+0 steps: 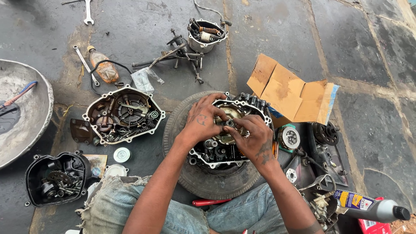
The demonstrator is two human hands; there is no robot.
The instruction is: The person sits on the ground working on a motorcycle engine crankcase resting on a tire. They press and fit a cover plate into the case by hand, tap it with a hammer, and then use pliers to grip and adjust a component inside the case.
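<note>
A big old tire [216, 182] lies in the middle of the frame. On it sits an open engine case [225, 130]. The left hand [201, 121] and right hand [255, 138] meet over it, fingertips pinching a small metal part [229, 123].

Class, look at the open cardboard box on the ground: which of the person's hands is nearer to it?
The right hand. It works on the engine case just below-left of the cardboard box, while the left hand rests on the case's far side, farther from the box.
</note>
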